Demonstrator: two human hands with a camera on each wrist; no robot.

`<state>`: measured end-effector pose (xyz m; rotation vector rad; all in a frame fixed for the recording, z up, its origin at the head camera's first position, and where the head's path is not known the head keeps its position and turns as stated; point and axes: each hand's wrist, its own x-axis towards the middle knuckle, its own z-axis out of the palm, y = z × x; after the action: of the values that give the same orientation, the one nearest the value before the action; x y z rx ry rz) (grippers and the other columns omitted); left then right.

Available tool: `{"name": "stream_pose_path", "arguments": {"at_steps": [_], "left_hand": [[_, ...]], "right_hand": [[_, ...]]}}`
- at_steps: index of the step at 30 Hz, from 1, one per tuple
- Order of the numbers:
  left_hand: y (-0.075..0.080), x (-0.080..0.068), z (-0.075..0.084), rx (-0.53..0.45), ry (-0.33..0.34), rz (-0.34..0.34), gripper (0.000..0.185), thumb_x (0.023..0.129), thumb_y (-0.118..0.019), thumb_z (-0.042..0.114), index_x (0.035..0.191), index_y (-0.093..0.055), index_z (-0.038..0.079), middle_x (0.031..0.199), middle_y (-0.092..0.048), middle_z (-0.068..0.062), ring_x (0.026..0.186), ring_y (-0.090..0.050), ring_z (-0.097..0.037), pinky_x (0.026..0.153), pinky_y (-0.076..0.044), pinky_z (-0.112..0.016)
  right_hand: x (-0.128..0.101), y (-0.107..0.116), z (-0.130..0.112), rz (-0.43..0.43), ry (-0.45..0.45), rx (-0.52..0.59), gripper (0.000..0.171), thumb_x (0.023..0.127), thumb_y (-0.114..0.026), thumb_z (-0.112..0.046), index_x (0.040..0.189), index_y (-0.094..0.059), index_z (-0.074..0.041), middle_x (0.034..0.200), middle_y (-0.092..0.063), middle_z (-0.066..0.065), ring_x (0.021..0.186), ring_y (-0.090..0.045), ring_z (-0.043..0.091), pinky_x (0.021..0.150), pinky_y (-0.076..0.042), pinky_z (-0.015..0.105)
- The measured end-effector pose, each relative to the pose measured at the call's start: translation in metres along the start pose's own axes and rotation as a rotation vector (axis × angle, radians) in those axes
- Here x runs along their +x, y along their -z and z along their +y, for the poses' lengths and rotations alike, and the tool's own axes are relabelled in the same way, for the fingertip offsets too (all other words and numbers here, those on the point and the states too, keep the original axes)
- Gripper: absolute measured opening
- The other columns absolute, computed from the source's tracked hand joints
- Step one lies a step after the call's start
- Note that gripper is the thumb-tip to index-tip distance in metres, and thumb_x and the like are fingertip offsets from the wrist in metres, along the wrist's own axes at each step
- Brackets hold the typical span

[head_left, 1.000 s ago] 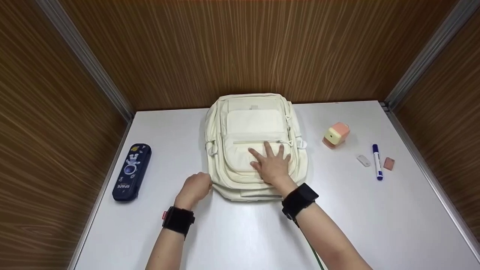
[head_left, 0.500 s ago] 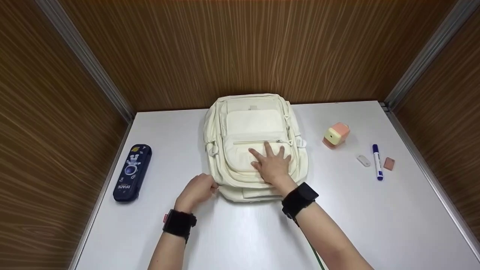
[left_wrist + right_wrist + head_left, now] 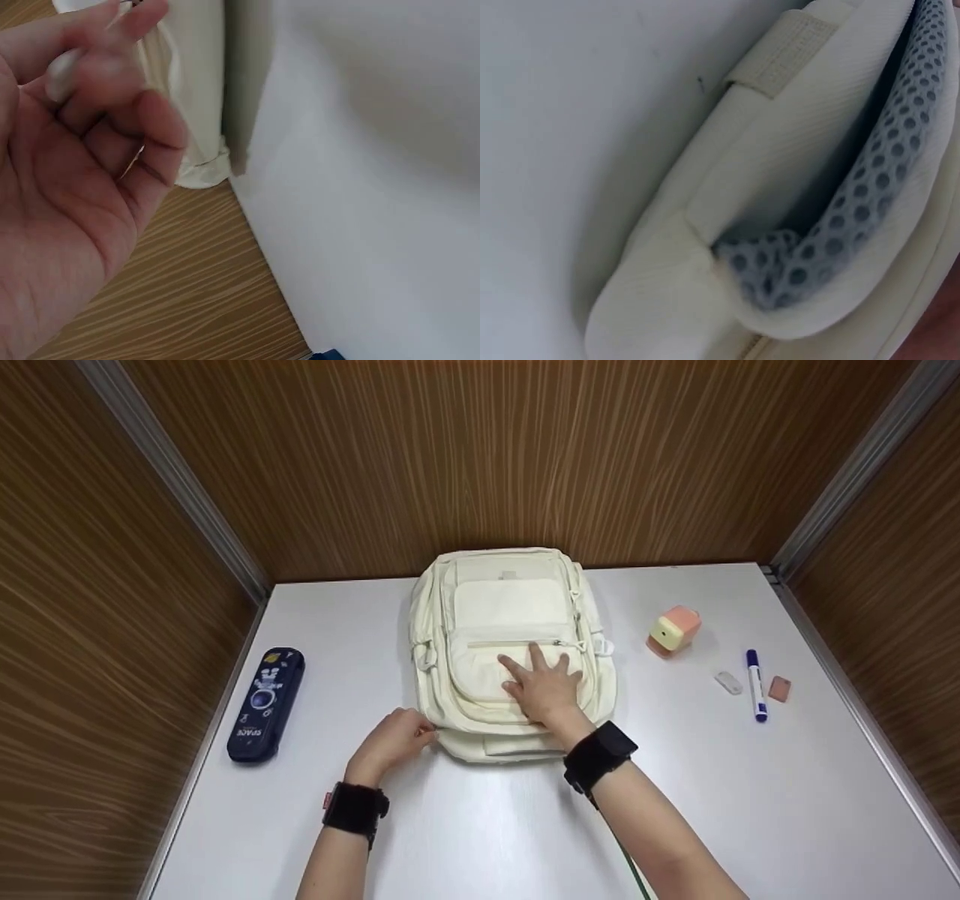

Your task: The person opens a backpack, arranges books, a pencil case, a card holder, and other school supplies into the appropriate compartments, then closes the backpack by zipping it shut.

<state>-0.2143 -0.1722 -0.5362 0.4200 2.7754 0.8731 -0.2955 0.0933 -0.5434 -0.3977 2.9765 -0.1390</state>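
A cream backpack (image 3: 510, 604) lies front side up at the middle of the table. At its lower left corner, my left hand (image 3: 390, 741) has curled fingers, with thumb and fingertips pinching at the bag's edge; the exact piece between them is hidden. The left wrist view shows that hand's curled fingers (image 3: 154, 142), partly blurred, beside the bag's side. My right hand (image 3: 549, 694) rests on the lower front pocket, fingers spread. In the right wrist view, grey mesh lining (image 3: 855, 195) borders a dark gap in the bag, near a sewn label (image 3: 787, 52).
A navy pencil case (image 3: 266, 705) lies at the left. To the right are a peach and yellow pencil sharpener (image 3: 673, 631), a white eraser (image 3: 727, 682), a blue-capped marker (image 3: 756, 686) and a pink eraser (image 3: 780, 688). Wood-grain panels (image 3: 510, 457) enclose the table's back and sides.
My left hand has moved slightly right along the backpack's lower left corner, and the edge there now looks more separated. My right hand stays in place on the pocket.
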Motion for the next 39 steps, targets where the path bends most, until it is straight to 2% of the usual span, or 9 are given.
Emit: {"name": "stream_pose_path", "arguments": {"at_steps": [4, 10, 13, 17, 25, 30, 35, 37, 39], "left_hand": [[-0.011, 0.003, -0.003, 0.081, 0.035, 0.097, 0.011, 0.090, -0.071, 0.017, 0.083, -0.077, 0.011, 0.074, -0.068, 0.002, 0.066, -0.056, -0.013, 0.065, -0.048, -0.036], [-0.011, -0.002, -0.007, 0.143, -0.054, 0.135, 0.012, 0.087, -0.074, 0.015, 0.076, -0.077, 0.010, 0.067, -0.065, 0.004, 0.061, -0.053, -0.013, 0.059, -0.044, -0.035], [-0.005, -0.005, -0.008, 0.133, -0.084, 0.128, 0.008, 0.085, -0.076, 0.013, 0.079, -0.080, 0.011, 0.063, -0.063, 0.007, 0.057, -0.045, -0.010, 0.057, -0.041, -0.032], [0.002, -0.007, -0.007, 0.096, -0.109, 0.070, 0.006, 0.085, -0.075, 0.010, 0.083, -0.081, 0.011, 0.060, -0.059, 0.011, 0.053, -0.036, -0.007, 0.053, -0.034, -0.026], [0.002, -0.005, 0.000, 0.005, -0.164, -0.001, 0.009, 0.086, -0.072, 0.006, 0.083, -0.080, 0.009, 0.061, -0.056, 0.011, 0.051, -0.037, -0.005, 0.050, -0.031, -0.023], [-0.005, -0.003, 0.002, 0.009, -0.130, 0.024, 0.012, 0.089, -0.071, 0.013, 0.081, -0.078, 0.009, 0.063, -0.061, 0.008, 0.053, -0.043, -0.006, 0.051, -0.038, -0.026], [-0.009, -0.002, 0.003, 0.033, -0.034, 0.075, 0.017, 0.087, -0.072, 0.023, 0.073, -0.075, 0.014, 0.065, -0.061, 0.012, 0.056, -0.049, -0.008, 0.055, -0.042, -0.029], [-0.008, -0.002, 0.003, 0.022, -0.005, 0.086, 0.020, 0.085, -0.073, 0.024, 0.067, -0.070, 0.015, 0.060, -0.055, 0.012, 0.054, -0.046, -0.009, 0.052, -0.039, -0.029], [-0.007, -0.002, 0.004, 0.009, -0.001, 0.092, 0.025, 0.083, -0.074, 0.023, 0.062, -0.064, 0.015, 0.056, -0.048, 0.011, 0.051, -0.042, -0.009, 0.049, -0.035, -0.028]], "right_hand": [[0.001, 0.003, -0.001, -0.012, -0.007, -0.002, 0.054, 0.100, -0.035, -0.060, 0.151, -0.023, -0.052, 0.162, -0.016, 0.011, 0.132, -0.023, 0.063, 0.091, -0.031, 0.077], [0.000, 0.001, -0.004, 0.008, -0.004, -0.029, 0.053, 0.100, -0.034, -0.060, 0.151, -0.023, -0.051, 0.161, -0.019, 0.011, 0.129, -0.028, 0.062, 0.089, -0.035, 0.076], [-0.001, -0.001, -0.006, 0.024, -0.004, -0.058, 0.053, 0.100, -0.032, -0.060, 0.151, -0.022, -0.051, 0.161, -0.019, 0.011, 0.127, -0.031, 0.062, 0.086, -0.039, 0.074], [-0.002, -0.003, -0.008, 0.032, -0.012, -0.084, 0.053, 0.100, -0.030, -0.060, 0.151, -0.021, -0.052, 0.162, -0.019, 0.009, 0.124, -0.036, 0.060, 0.084, -0.041, 0.072], [0.001, -0.001, -0.008, 0.052, -0.032, -0.130, 0.052, 0.100, -0.027, -0.062, 0.151, -0.021, -0.054, 0.161, -0.021, 0.006, 0.117, -0.043, 0.056, 0.084, -0.042, 0.067], [-0.002, 0.001, -0.008, 0.031, -0.037, -0.063, 0.052, 0.101, -0.033, -0.059, 0.151, -0.025, -0.051, 0.161, -0.019, 0.009, 0.125, -0.034, 0.061, 0.087, -0.036, 0.074], [-0.014, 0.006, -0.021, 0.087, -0.013, 0.012, 0.049, 0.102, -0.046, -0.044, 0.149, -0.041, -0.036, 0.157, -0.026, 0.019, 0.133, -0.026, 0.059, 0.095, -0.027, 0.077], [-0.022, 0.007, -0.030, 0.186, 0.070, 0.065, 0.045, 0.100, -0.054, -0.033, 0.144, -0.051, -0.024, 0.148, -0.037, 0.024, 0.130, -0.037, 0.052, 0.098, -0.031, 0.071], [-0.030, 0.007, -0.041, 0.292, 0.208, 0.127, 0.038, 0.096, -0.061, -0.021, 0.133, -0.060, -0.012, 0.129, -0.051, 0.024, 0.116, -0.052, 0.042, 0.094, -0.043, 0.060]]}}
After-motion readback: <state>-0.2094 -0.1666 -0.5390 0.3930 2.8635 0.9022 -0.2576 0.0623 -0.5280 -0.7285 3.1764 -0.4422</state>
